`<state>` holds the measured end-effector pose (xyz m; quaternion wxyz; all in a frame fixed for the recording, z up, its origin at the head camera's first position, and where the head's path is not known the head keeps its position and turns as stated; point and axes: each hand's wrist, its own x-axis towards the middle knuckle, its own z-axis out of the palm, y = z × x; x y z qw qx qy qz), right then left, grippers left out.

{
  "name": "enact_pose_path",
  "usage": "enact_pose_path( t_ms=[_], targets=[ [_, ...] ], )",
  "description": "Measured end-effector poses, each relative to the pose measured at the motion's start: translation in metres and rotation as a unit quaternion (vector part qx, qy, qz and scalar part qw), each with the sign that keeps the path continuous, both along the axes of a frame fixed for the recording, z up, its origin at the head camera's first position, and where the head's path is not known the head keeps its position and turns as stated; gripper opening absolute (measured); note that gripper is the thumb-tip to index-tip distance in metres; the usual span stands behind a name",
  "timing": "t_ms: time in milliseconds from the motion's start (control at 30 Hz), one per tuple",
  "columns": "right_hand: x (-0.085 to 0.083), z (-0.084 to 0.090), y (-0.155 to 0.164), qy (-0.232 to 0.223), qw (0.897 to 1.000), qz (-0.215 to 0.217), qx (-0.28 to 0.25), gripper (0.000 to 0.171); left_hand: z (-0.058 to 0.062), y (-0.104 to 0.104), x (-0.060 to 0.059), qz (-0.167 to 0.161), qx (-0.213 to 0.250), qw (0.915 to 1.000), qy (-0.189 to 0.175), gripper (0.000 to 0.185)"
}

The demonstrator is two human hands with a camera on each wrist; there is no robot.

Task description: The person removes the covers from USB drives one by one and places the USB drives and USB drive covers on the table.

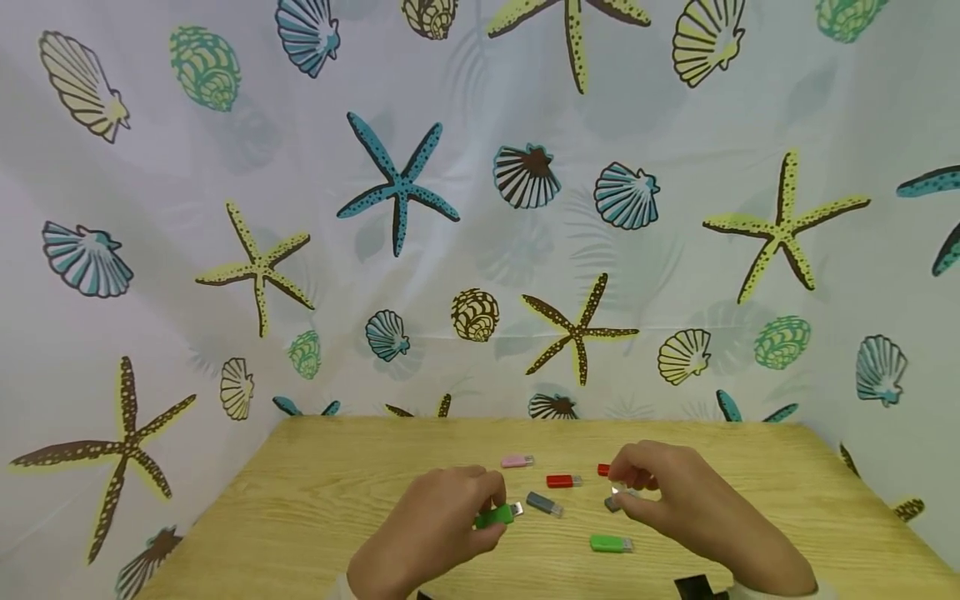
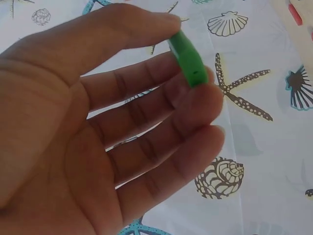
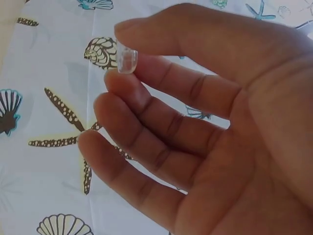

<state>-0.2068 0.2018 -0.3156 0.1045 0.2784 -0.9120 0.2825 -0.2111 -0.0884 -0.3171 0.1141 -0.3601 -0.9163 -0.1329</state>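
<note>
A seashell-print curtain backs your wooden desk. Your left hand pinches a light, rigid green plastic USB stick; your right hand pinches its small, likely slippery clear cap.

Head cam sits above and behind the wooden table, looking forward and down toward the seashell curtain. Both wrist cams sit super close, palm-side, facing that same curtain.

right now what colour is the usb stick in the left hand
Green, clearest in the left wrist view.
</note>
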Motion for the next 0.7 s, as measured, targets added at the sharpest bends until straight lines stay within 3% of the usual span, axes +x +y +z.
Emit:
enact_pose_path(
  t_ms=[267,700],
  targets=[
    [-0.009,-0.005,0.02,-0.033,0.998,-0.056,0.013,0.009,-0.006,-0.016,-0.014,0.041,0.017,0.999,0.002,0.018],
    [-0.018,-0.021,0.064,-0.032,0.99,-0.127,0.052,0.011,-0.027,-0.044,-0.034,0.089,0.025,0.9957,0.003,0.016]
  ],
)
